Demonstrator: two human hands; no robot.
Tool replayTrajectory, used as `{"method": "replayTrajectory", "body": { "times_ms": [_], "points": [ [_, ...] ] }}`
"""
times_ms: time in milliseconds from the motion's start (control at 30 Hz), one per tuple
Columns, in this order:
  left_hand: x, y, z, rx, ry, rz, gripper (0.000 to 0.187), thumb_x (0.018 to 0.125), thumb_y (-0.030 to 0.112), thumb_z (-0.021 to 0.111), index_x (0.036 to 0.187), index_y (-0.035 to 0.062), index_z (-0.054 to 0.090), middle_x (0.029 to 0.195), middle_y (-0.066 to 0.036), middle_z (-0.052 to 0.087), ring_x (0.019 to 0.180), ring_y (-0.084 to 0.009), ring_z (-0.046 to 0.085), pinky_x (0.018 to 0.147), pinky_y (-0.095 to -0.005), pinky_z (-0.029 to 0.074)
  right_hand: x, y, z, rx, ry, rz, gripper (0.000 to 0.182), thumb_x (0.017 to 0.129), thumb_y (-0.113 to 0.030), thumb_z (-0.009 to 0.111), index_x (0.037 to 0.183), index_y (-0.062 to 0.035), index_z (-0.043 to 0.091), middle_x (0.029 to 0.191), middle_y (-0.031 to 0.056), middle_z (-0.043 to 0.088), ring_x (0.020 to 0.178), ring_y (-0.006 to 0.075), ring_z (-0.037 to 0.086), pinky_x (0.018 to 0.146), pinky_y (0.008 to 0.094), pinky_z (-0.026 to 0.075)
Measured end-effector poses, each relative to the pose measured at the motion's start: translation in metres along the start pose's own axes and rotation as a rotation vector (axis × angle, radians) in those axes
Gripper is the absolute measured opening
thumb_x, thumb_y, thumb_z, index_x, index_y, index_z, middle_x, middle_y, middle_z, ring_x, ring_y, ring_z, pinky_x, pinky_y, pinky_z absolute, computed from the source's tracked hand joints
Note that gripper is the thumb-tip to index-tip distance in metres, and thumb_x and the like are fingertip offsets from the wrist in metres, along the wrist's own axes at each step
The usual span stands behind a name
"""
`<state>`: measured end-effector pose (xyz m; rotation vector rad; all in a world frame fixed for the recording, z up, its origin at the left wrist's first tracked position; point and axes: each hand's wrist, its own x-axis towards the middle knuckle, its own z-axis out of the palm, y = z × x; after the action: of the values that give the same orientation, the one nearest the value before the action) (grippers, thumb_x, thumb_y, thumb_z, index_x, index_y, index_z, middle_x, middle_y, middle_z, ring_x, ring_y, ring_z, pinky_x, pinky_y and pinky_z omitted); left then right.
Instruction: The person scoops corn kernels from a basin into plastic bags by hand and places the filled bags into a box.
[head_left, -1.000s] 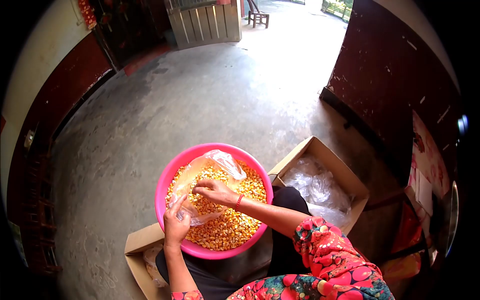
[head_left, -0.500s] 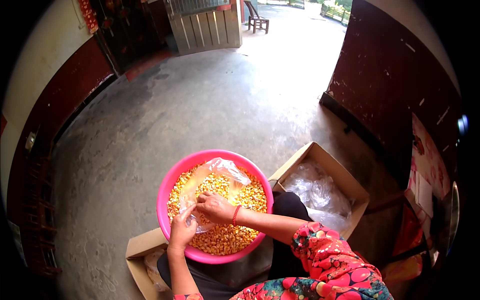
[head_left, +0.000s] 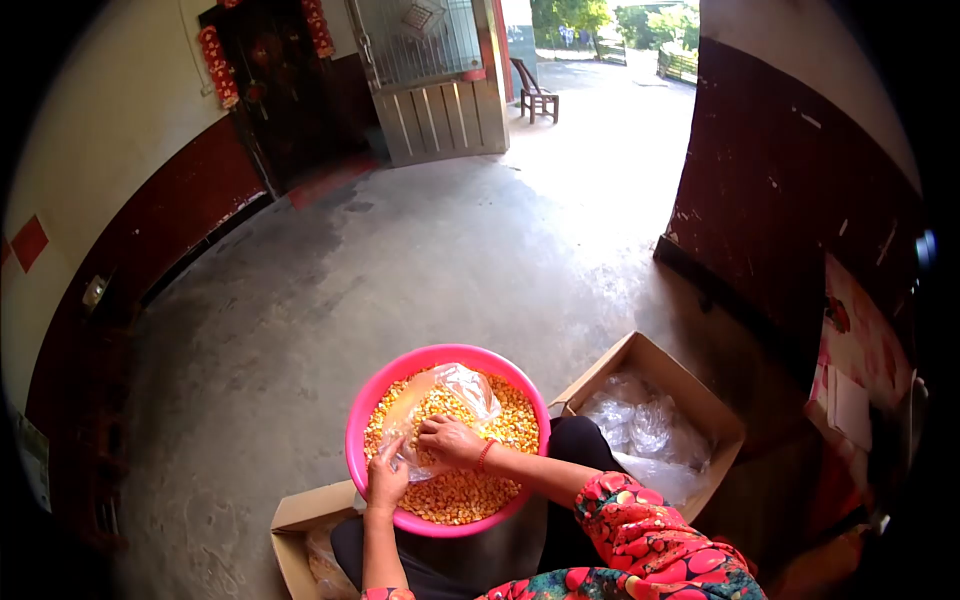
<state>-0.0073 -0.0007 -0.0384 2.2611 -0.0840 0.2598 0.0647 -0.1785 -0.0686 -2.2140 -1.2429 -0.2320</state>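
A pink basin (head_left: 545, 440) full of yellow corn kernels (head_left: 455, 500) rests at my lap. Lying over the kernels is a clear plastic bag (head_left: 470, 390). My left hand (head_left: 387, 480) pinches the bag's edge at the basin's left side. Just to the right, my right hand (head_left: 452, 442), with a red beaded bracelet at the wrist, is closed over the kernels beside the bag; its fingertips are hidden, so what it holds cannot be made out.
An open cardboard box (head_left: 720, 460) with clear plastic bags (head_left: 645, 425) stands right of the basin. Another box (head_left: 300, 510) is at lower left. Farther off are a metal door (head_left: 440, 120) and a wooden chair (head_left: 538, 100).
The camera view has tilted up, so the basin and boxes sit lower in the picture. My right hand has moved slightly away from my left hand.
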Motion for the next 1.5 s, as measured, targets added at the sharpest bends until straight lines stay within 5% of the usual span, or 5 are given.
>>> {"method": "replayTrajectory", "body": {
  "times_ms": [233,300,567,967,1500],
  "points": [
    [-0.013,0.003,-0.004,0.058,0.147,-0.057,0.046,0.066,-0.002,0.045,0.11,0.0015,0.06,0.101,-0.023,0.062,0.097,-0.0362,0.059,0.088,-0.0397,0.046,-0.002,-0.008,-0.026,-0.01,-0.065,0.004,0.019,0.074,-0.014,0.057,0.092,-0.0153,0.063,0.11,0.0038,0.057,0.108,0.0234,0.05,0.088,0.0394,0.038],
    [-0.021,0.005,-0.002,0.159,0.297,0.143,0.046,0.065,-0.001,0.045,0.109,0.0001,0.06,0.105,-0.023,0.061,0.101,-0.0359,0.058,0.09,-0.0404,0.045,-0.004,-0.018,-0.037,-0.039,-0.055,0.07,0.019,0.076,-0.014,0.057,0.093,-0.0164,0.064,0.11,0.0038,0.057,0.109,0.023,0.05,0.089,0.04,0.038],
    [-0.052,0.017,0.009,0.221,0.445,0.139,0.042,0.064,-0.001,0.045,0.103,-0.0046,0.059,0.105,-0.022,0.058,0.1,-0.0365,0.056,0.09,-0.0415,0.045,-0.044,-0.017,-0.047,-0.09,0.145,0.104,0.021,0.075,-0.007,0.056,0.095,-0.0111,0.058,0.094,0.0096,0.053,0.095,0.0289,0.05,0.081,0.0391,0.043],
    [-0.059,0.018,0.018,0.294,0.401,0.003,0.03,0.066,0.002,0.049,0.087,0.015,0.068,0.09,-0.012,0.065,0.082,-0.0299,0.062,0.07,-0.0392,0.051,-0.089,-0.02,-0.06,-0.049,0.124,0.165,0.012,0.076,-0.006,0.055,0.087,-0.009,0.059,0.08,0.0131,0.054,0.075,0.0335,0.056,0.065,0.0436,0.046],
    [-0.068,0.024,0.018,0.217,0.368,-0.015,0.021,0.071,0.005,0.052,0.084,0.0098,0.068,0.094,-0.012,0.063,0.084,-0.0302,0.061,0.074,-0.0391,0.05,-0.098,-0.025,-0.058,-0.053,0.16,0.275,0.011,0.077,-0.009,0.055,0.087,-0.0092,0.06,0.082,0.0131,0.059,0.076,0.0326,0.059,0.066,0.0422,0.048]
  ]
}}
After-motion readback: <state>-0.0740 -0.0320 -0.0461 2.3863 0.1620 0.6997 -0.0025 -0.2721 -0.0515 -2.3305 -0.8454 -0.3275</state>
